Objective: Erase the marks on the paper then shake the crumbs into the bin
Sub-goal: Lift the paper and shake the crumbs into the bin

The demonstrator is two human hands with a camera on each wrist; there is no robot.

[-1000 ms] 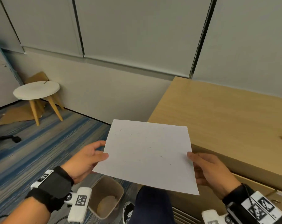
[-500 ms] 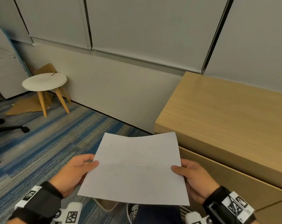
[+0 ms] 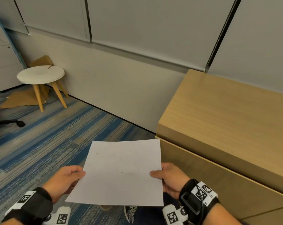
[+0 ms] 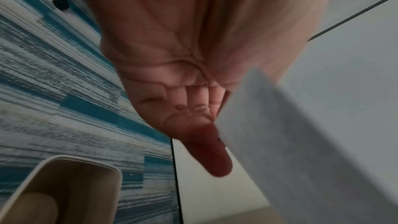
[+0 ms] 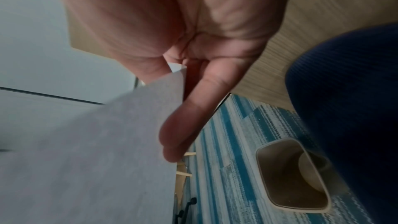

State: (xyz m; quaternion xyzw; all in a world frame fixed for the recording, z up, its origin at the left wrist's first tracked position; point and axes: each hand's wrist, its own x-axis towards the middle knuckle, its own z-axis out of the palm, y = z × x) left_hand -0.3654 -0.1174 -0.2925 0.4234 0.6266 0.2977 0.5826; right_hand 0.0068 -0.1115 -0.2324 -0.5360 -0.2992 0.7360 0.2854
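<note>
- I see a blue striped carpet (image 3: pixel 56 143) under grey wall panels (image 3: pixel 137 21).
- A round white stool (image 3: pixel 40 73) stands far left.
- A wooden cabinet (image 3: pixel 226 119) sits right.

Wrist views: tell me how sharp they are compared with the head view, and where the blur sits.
Head view: sharp, evenly lit, faint specks readable on the paper. Left wrist view: the left hand is soft and close, the carpet streaked, the bin dim. Right wrist view: the right hand is blurred.
</note>
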